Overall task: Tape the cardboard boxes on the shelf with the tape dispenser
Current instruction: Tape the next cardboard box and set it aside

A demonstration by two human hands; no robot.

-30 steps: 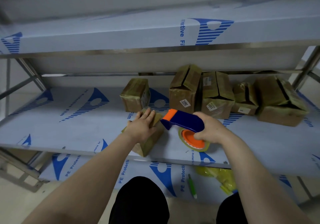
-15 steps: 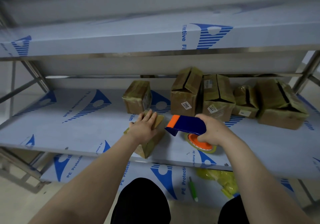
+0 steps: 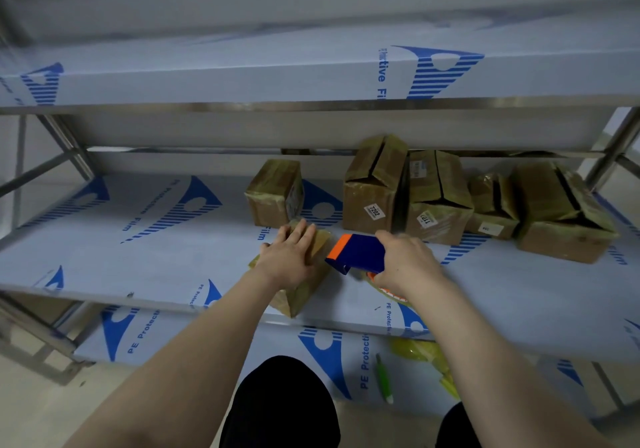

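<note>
Six cardboard boxes point(image 3: 438, 202) on the middle shelf point(image 3: 138, 257) of a metal rack, shelf surface covered in pale film with blue print. Nearest the front edge, a small box point(image 3: 304, 295) turned cornerwise, wrapped in glossy tape, one corner right at that edge. Left hand point(image 3: 289, 260) flat on top of it, fingers straight and close together, pressing down, nothing gripped. Just to the right, right hand point(image 3: 405, 264) curled round the handle of the tape dispenser point(image 3: 358, 253): dark blue body, orange tip turned toward the small box and just beside it; touching or apart, cannot tell. Under the right hand, part of a tape roll point(image 3: 384, 293) with an orange hub, low over the shelf surface. Toward the back edge, five more: a taped box point(image 3: 273, 193) directly behind the left hand, well apart from the rest; then a tall box point(image 3: 370, 184) with a white label reading 7202; close against its right side a second labelled box point(image 3: 446, 177); next a low box point(image 3: 491, 205); last a wide box point(image 3: 561, 215) toward the back right corner. Dark open seams across the tops of the four on the right. Overhead, an upper shelf point(image 3: 242, 73) with the same film. Below, a lower shelf point(image 3: 214, 347) carrying a green pen point(image 3: 383, 378) and something of yellow plastic point(image 3: 422, 354), both beneath the right forearm. At the bottom edge of the view, two knees in dark cloth.
</note>
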